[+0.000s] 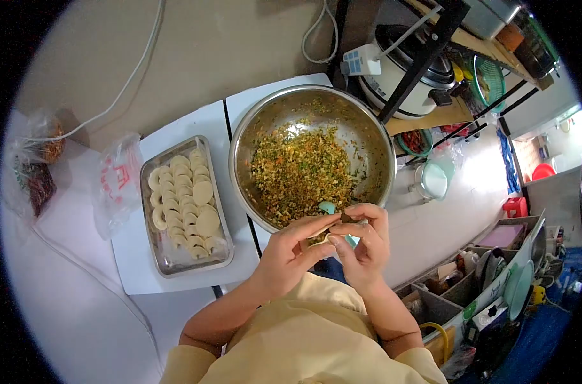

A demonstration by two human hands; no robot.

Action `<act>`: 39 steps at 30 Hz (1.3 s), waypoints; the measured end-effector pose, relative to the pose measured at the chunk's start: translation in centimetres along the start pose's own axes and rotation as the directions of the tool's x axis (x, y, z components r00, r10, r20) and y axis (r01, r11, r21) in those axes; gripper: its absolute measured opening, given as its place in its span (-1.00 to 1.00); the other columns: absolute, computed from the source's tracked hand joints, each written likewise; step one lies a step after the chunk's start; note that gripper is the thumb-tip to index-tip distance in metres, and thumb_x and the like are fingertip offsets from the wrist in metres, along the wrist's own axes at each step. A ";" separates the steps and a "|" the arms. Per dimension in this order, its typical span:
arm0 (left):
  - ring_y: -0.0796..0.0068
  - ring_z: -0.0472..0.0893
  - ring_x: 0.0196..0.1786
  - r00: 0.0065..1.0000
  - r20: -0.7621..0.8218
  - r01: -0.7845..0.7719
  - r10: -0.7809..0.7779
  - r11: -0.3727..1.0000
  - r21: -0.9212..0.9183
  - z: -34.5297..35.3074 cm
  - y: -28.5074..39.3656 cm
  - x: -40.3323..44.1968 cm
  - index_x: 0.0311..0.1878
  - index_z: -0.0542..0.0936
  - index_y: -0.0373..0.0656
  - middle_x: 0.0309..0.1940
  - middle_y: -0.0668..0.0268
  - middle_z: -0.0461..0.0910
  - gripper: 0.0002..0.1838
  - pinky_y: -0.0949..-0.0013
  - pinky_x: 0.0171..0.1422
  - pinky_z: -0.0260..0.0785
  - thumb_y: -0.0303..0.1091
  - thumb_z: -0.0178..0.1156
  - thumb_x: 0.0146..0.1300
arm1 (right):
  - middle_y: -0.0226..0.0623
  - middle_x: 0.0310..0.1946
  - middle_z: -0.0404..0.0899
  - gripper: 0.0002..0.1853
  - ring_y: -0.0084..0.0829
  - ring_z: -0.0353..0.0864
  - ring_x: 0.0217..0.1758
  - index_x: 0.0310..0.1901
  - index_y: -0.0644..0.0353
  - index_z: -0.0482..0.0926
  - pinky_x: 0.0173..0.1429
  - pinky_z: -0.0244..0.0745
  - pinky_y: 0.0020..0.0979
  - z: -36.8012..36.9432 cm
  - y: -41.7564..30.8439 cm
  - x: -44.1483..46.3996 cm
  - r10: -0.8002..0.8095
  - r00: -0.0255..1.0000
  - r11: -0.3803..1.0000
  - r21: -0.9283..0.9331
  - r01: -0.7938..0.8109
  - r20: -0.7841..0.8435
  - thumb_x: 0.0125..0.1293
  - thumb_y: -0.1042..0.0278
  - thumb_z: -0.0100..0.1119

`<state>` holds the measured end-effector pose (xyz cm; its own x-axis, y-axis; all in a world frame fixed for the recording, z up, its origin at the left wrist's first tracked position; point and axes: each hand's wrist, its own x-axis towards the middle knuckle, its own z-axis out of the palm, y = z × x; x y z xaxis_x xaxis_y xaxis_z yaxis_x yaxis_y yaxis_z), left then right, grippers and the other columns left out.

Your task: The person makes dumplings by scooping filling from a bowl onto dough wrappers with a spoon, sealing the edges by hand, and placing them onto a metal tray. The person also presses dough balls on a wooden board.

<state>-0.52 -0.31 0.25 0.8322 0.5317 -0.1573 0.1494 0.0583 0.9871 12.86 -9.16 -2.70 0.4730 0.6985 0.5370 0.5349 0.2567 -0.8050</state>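
My left hand point(293, 251) and my right hand point(362, 246) meet over the near rim of a large steel bowl point(382, 150). Between them the fingertips pinch a pale dumpling wrapper point(321, 242), folded up, with a bit of dark filling showing inside. Chopped green, yellow and orange filling point(300, 169) fills the bottom of the bowl. A turquoise spoon end point(327, 207) shows just beyond my fingers. Another turquoise bit shows by my right fingers; whether they are one spoon is hidden. Left of the bowl, a steel tray point(228, 253) holds overlapping round dough wrappers point(203, 192).
Tray and bowl stand on white tables point(130, 256) against a wall. Plastic bags point(116, 185) lie at left. A rack at right holds a rice cooker point(400, 89) and a power strip point(362, 61). Sectioned bins point(464, 288) with kitchen items stand lower right.
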 end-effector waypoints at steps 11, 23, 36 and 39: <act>0.59 0.54 -0.04 0.992 -0.088 -0.113 0.093 0.960 -0.256 0.1 -0.4 -0.3 0.20 0.43 -0.31 0.08 0.19 0.51 -0.63 0.52 0.07 0.40 -0.54 0.01 0.33 | -0.17 -0.11 0.43 -0.70 -0.28 0.43 -0.09 -0.15 0.21 0.63 -0.03 0.38 -0.36 -0.1 -0.1 -0.7 0.056 0.994 0.983 0.179 -0.038 -0.097 0.00 0.52 0.34; 0.55 0.50 0.06 0.987 -0.106 -0.143 0.120 0.959 -0.244 0.8 -0.3 -0.3 0.16 0.45 -0.32 0.09 0.17 0.51 -0.66 0.48 0.14 0.38 -0.56 -0.01 0.34 | -0.14 -0.19 0.48 -0.80 -0.28 0.47 -0.12 -0.28 0.23 0.64 -0.09 0.39 -0.39 -0.1 -0.6 0.2 -0.006 0.999 0.999 -0.040 0.005 -0.050 -0.02 0.52 0.34; 0.35 0.47 0.14 0.979 -0.159 -0.195 0.129 0.824 -0.533 0.8 -1.0 0.4 0.03 0.50 -0.33 0.09 0.15 0.42 -0.75 0.25 0.25 0.39 -0.50 -0.05 0.36 | -0.27 -0.23 0.48 -0.83 -0.45 0.45 -0.17 -0.22 0.33 0.62 -0.07 0.35 -0.48 1.9 0.1 -0.1 0.437 0.899 0.638 0.716 -0.284 -0.033 0.13 0.52 0.24; 0.33 0.48 0.13 0.982 -0.164 -0.164 0.093 0.850 -0.501 0.9 -0.9 0.2 0.02 0.50 -0.31 0.10 0.15 0.42 -0.75 0.21 0.27 0.37 -0.45 -0.05 0.37 | -0.26 -0.29 0.49 -0.87 -0.44 0.46 -0.19 -0.26 0.33 0.63 -0.08 0.35 -0.50 1.2 0.6 0.2 0.315 0.948 0.811 0.529 -0.248 -0.039 0.14 0.53 0.22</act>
<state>0.02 -1.00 -0.75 0.7436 0.6661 -0.0580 -0.2772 0.3861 0.8798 12.46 -8.03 -3.38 0.6447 0.7169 0.2654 -0.0538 0.3889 -0.9197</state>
